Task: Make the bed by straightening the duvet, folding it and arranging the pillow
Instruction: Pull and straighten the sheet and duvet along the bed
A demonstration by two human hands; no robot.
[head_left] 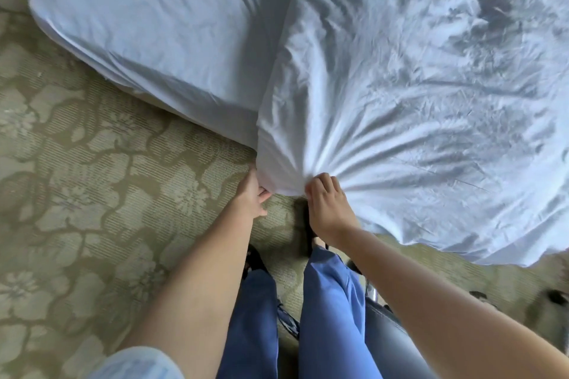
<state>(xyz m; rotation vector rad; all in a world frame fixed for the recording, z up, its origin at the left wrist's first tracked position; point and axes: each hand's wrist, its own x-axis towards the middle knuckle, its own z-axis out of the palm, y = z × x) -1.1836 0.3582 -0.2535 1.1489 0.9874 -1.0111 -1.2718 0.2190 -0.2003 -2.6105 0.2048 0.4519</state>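
Note:
A crumpled white duvet covers the right part of the bed and hangs over its near edge. My right hand grips a bunched corner of the duvet, with folds fanning out from the grip. My left hand holds the duvet's edge from below, just left of that corner. The bare mattress with a white sheet shows at the upper left. No pillow is in view.
A green carpet with a flower pattern lies around the bed. My legs in blue trousers stand close to the bed's edge. A dark object lies on the floor at the right.

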